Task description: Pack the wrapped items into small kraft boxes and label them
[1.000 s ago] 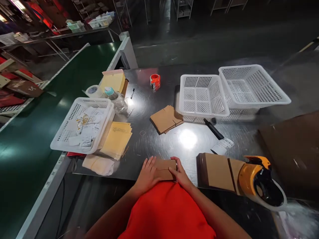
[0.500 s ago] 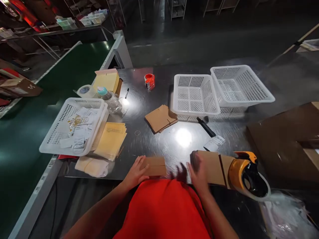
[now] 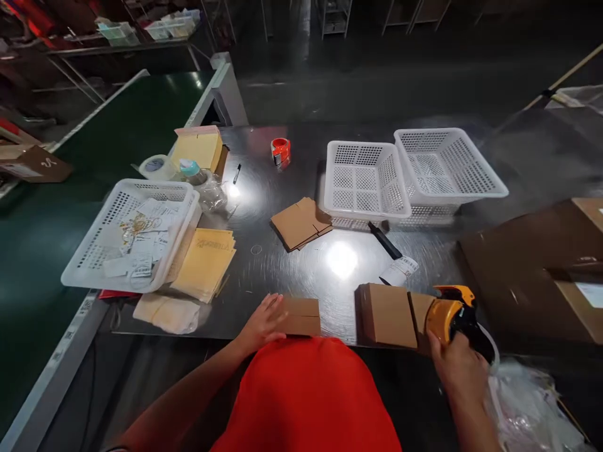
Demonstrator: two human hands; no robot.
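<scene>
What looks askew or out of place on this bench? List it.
Little stands out. The far white basket sits tilted, its near edge propped on the neighbouring white basket. The left basket overhangs the table edge. The left hand rests on a small carton; the right hand is at the tape dispenser.

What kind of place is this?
Probably a packing station in a warehouse: a green conveyor belt runs beside a steel table with flat cardboard boxes, a tape dispenser and white baskets.
</scene>
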